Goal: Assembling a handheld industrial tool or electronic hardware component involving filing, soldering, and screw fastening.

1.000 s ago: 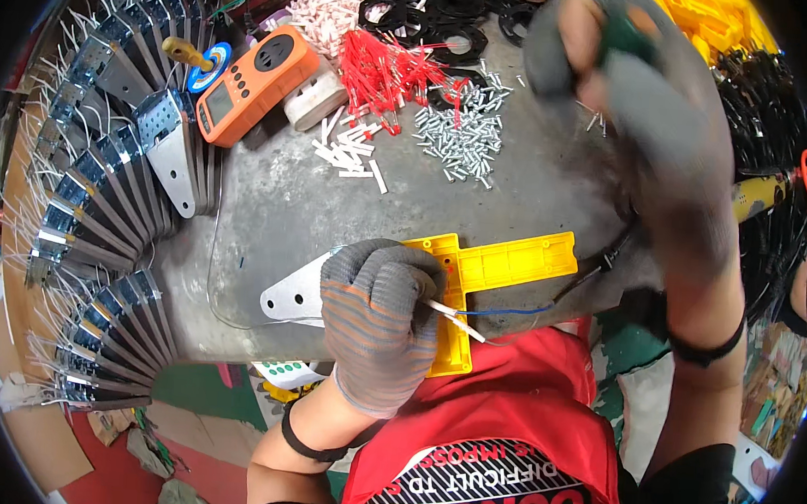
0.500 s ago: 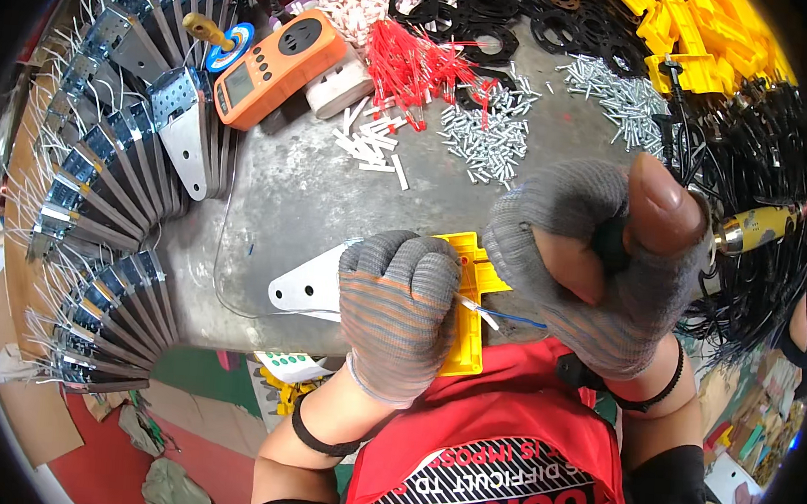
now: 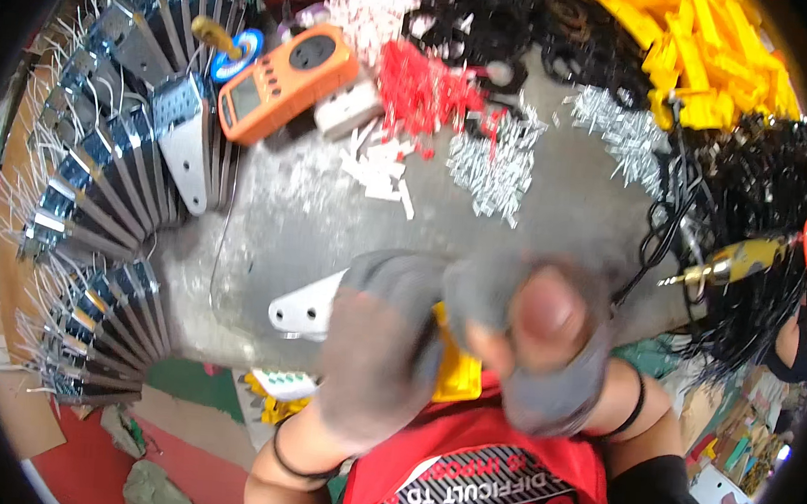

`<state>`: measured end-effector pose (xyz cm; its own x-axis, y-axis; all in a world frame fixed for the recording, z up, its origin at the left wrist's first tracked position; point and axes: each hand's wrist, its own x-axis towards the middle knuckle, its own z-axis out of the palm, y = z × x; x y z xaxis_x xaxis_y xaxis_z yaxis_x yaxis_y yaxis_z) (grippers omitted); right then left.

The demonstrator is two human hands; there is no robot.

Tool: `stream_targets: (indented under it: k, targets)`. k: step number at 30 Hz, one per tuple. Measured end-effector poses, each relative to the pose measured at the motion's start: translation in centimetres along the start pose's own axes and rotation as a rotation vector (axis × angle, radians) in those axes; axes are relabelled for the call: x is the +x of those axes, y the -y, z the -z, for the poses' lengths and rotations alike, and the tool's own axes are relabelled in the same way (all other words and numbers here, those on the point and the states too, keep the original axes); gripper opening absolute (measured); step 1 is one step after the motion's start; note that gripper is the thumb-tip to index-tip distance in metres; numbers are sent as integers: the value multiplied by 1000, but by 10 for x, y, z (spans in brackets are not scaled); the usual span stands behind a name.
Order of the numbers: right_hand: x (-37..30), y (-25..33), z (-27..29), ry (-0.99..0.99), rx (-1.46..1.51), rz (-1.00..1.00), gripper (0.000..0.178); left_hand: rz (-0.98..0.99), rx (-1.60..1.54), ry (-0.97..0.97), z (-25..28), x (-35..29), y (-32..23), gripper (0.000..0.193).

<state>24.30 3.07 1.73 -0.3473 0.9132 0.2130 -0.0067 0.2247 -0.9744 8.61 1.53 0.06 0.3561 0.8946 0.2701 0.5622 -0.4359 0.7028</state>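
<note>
My left hand (image 3: pixel 381 343), in a grey striped glove, is closed around a yellow plastic part (image 3: pixel 459 374) at the table's near edge. From its left side sticks out a flat silver metal plate (image 3: pixel 304 307) with two dark holes. My right hand (image 3: pixel 545 348), gloved but with the thumb bare, is right beside it, over the right part of the yellow piece. Its fingers are curled in and the thumb points up; motion blurs it, and whatever it holds is hidden. Both hands cover most of the yellow part.
Rows of metal plates with white wires (image 3: pixel 102 187) stand at the left. An orange meter (image 3: pixel 289 83), white tubes (image 3: pixel 376 165), red pieces (image 3: pixel 427 92) and screws (image 3: pixel 497 161) lie at the back. Yellow parts (image 3: pixel 702 58) fill the far right, above a power screwdriver (image 3: pixel 745 262) and black cables (image 3: pixel 750 172).
My right hand has moved left and down, close against my left hand. The blue and white wires seen on the yellow part are now hidden. The view has shifted slightly.
</note>
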Motion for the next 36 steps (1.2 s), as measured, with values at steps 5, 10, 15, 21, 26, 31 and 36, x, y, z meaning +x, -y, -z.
stream_targets:
  k: [5, 10, 15, 21, 26, 31, 36]
  targets:
    - [1, -15, -14, 147, 21, 135, 6, -328, -40, -288, 33, 40, -32, 32]
    - [31, -54, 12, 159, -129, 221, 10, -628, 289, 285, 38, 58, -49, 44]
    - [27, -73, 25, 158, -224, 254, 18, -329, 76, 381, 29, 51, -45, 49]
    - [-18, -42, 8, 171, -302, 340, 28, -93, -227, -2, 22, 41, -45, 33]
    - [13, 10, 62, -212, -782, 548, 12, 214, -284, 23, 31, 24, -32, 63]
    - [37, 33, 72, -597, -877, 471, 22, -103, 317, 332, 10, -27, -69, 43]
    - [-42, 19, 52, 51, -943, 98, 16, -150, 516, 316, -22, -56, -40, 66]
